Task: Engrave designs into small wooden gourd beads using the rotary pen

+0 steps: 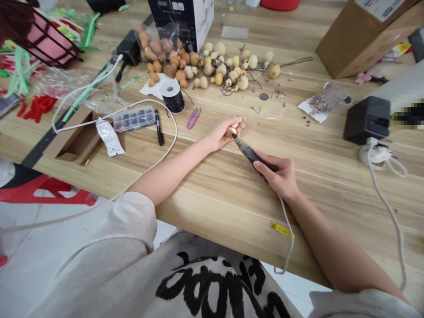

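Observation:
My left hand (222,134) is closed around a small pale gourd (232,128), resting low over the wooden table. In my right hand (277,171) is a dark corded rotary tool (247,151), held like a thick pen. The tool's tip meets the gourd or hovers right at it; the exact contact is too small to make out. A white cord runs from the tool's back end down past the table edge. Beyond my hands lies a heap of small pale gourds (221,69), with browner gourds (181,62) to its left, some in a clear bag.
Left of my hands are purple thread snips (194,118), a black thread spool (173,98), a marker (159,128), a compartment box (134,118) and an open cardboard box (71,139). A black power adapter (367,119) and cardboard carton (367,35) stand right. White cable crosses the left side.

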Demonstrator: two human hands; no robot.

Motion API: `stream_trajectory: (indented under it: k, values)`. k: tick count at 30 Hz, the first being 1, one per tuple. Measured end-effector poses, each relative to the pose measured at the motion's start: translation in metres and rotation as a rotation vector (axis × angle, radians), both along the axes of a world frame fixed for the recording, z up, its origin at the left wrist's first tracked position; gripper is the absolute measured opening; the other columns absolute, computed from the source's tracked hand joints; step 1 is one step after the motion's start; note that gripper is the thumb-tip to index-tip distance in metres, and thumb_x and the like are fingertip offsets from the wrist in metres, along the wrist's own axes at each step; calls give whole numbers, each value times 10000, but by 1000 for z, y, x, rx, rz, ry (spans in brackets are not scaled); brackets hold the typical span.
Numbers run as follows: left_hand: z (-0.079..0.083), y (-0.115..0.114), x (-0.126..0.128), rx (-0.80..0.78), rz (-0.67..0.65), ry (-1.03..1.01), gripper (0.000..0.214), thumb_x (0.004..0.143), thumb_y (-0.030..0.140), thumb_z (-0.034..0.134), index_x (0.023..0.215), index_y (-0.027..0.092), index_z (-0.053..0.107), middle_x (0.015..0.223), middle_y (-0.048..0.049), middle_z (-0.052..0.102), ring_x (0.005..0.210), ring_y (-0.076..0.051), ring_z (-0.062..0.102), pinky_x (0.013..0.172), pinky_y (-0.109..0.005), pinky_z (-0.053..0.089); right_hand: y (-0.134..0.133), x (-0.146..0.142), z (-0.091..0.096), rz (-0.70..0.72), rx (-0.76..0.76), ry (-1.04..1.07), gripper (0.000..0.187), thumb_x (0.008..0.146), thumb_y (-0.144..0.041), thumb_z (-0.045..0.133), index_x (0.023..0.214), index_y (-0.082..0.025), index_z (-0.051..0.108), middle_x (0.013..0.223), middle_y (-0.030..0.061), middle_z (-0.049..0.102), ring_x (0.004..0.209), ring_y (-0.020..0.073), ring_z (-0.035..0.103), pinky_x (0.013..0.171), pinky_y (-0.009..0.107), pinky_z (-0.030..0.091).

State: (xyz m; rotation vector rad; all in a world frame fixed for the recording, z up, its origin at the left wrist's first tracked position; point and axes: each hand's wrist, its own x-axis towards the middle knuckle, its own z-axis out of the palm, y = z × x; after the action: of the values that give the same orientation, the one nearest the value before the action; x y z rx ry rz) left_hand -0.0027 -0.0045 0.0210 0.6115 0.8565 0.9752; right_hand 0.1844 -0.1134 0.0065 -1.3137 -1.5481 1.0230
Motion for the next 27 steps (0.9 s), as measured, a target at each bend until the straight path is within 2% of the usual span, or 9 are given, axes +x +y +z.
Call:
stream_trajectory:
  k: [4,8,11,14,18,23,27]
  values:
    - [-1,1,-1,-28,2,15,110,913,165,573,850,120,651,664,21,607,529,-24,528,589,-165,441,0,0,-2,46,6,-38,407,812,-425,717,1115,-163,794,738,39,715,588,132,547,565,283,457]
    - [-2,0,-1,-16,3,19,92,897,151,592,845,116,660,678,16,616,544,-25,531,610,-170,435,-1,1,-2,1,3,-13,413,824,-438,702,1125,-169,789,692,23,689,563,132,547,543,278,461]
    - [-2,-1,0,-19,8,30,85,892,142,599,850,116,668,678,18,619,556,-27,532,626,-170,439,-1,1,0,37,-18,-24,398,816,-417,711,1119,-172,792,691,16,686,547,125,544,519,266,448]
    - [-1,-2,0,-26,10,34,84,894,128,591,852,115,663,673,23,612,545,-22,523,612,-173,434,-1,1,2,79,0,-44,373,811,-401,725,1104,-183,800,725,27,703,589,137,583,548,270,468]
    - [-1,-2,0,7,-3,28,82,889,105,582,851,112,654,660,30,598,532,-18,525,602,-173,436,-1,1,0,35,40,-47,378,838,-409,705,1133,-190,793,701,32,694,598,152,590,574,287,478]
    - [-1,-2,-1,5,-9,29,74,879,101,587,843,110,651,643,31,590,509,-16,517,579,-167,433,-1,1,-1,33,37,-62,415,835,-455,702,1146,-193,788,736,39,719,627,171,620,587,299,492]
    - [-1,-1,-2,-9,-24,4,87,881,92,575,831,111,644,629,32,579,498,-16,517,566,-164,431,-1,1,1,58,50,-69,377,826,-421,711,1126,-209,795,754,36,732,633,167,621,605,301,501]
